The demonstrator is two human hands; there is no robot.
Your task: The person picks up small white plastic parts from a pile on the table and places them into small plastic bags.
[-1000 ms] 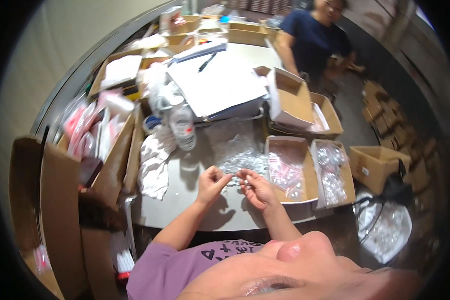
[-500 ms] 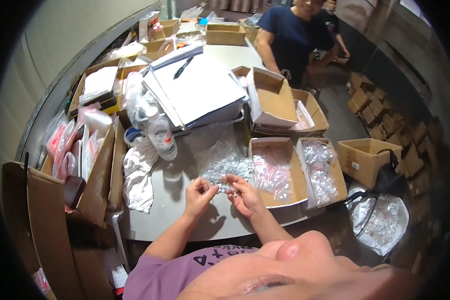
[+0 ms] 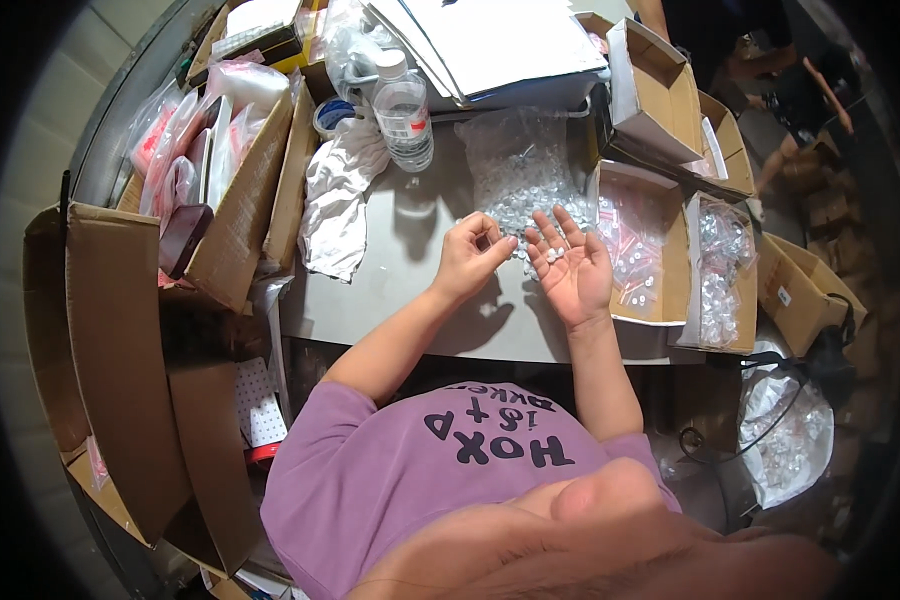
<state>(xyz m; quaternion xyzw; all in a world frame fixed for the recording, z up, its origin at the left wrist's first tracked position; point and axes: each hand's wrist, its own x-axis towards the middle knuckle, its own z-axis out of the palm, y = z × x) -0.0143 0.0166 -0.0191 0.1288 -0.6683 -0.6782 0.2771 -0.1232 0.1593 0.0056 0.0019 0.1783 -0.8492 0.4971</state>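
My right hand [image 3: 576, 278] is turned palm up, fingers spread, holding a few small white round pieces [image 3: 554, 256] on its fingers. Beside it, my left hand [image 3: 470, 262] is closed in a pinch, thumb against fingertips; what it holds, if anything, is too small to make out. Just beyond both hands lies a clear plastic bag [image 3: 505, 150] with a heap of small pale pieces [image 3: 530, 207] spilling from its mouth. Right of my right hand stands a shallow carton [image 3: 670, 285] with small red-edged zip bags [image 3: 627, 240] that have pale pieces in them.
Another narrow carton [image 3: 735, 325] of filled clear bags stands farther right. A water bottle [image 3: 404, 120] and a crumpled white cloth [image 3: 338, 205] are on the table [image 3: 395, 300] to the left. Tall cardboard boxes [image 3: 120, 350] crowd the left side. A white sack [image 3: 785, 430] sits low at right.
The view has tilted downward, so the table sits higher in the picture. My right hand has turned more palm up and its fingers have spread, showing the small pieces. My left hand stays pinched.
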